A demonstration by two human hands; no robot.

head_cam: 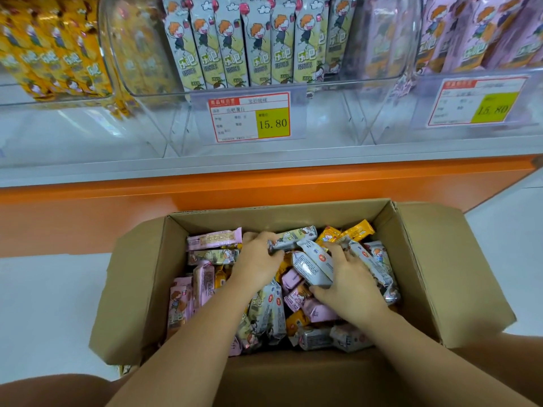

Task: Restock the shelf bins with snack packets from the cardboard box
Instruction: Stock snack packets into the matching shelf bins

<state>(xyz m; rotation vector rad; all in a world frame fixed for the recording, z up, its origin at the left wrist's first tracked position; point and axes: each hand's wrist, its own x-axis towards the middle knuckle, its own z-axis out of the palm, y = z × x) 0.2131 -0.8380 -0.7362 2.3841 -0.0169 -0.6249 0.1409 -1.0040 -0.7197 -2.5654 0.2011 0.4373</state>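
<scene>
Down in the open cardboard box (440, 274), brown corrugated walls and flaps splayed wide, lies a loose heap of glossy foil snack packets (264, 312), slim oblong pillows in pink, grey-cream and yellow, pointing every which way. On the left, a pink packet (214, 239) lies flat, long axis running left to right. The left hand (258, 257) reaches in, its grip closed on the end of a grey cartoon packet (293, 237) angled up to the right. The right hand (349, 283) clasps a grey-blue packet (313, 267) tilted diagonally. Above, the clear plastic shelf bins (147, 69) hold packets upright in rows.
</scene>
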